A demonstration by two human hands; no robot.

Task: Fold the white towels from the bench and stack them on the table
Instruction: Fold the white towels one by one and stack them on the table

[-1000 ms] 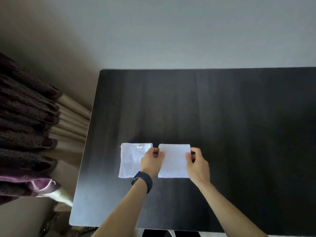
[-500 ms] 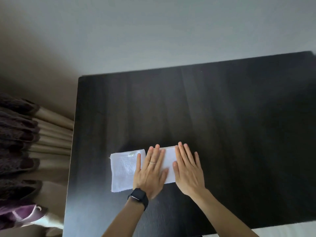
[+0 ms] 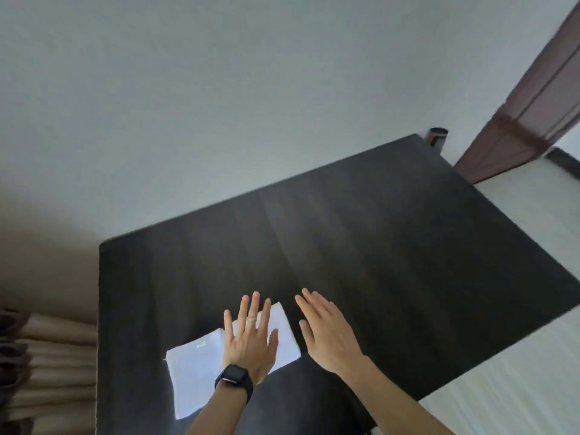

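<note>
One dark tabletop (image 3: 376,246). Two white towels: the left towel (image 3: 191,375) and the right towel (image 3: 287,337). Two bare hands: the left hand (image 3: 248,343) and the right hand (image 3: 329,337). One black watch (image 3: 234,376). One ring (image 3: 251,320). One dark cylinder (image 3: 437,137). Two curtains: a brown curtain (image 3: 533,114) and a beige curtain (image 3: 53,356).

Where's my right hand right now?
Head view: the right hand is spread over the dark table, just right of the white towel under the left hand.
</note>
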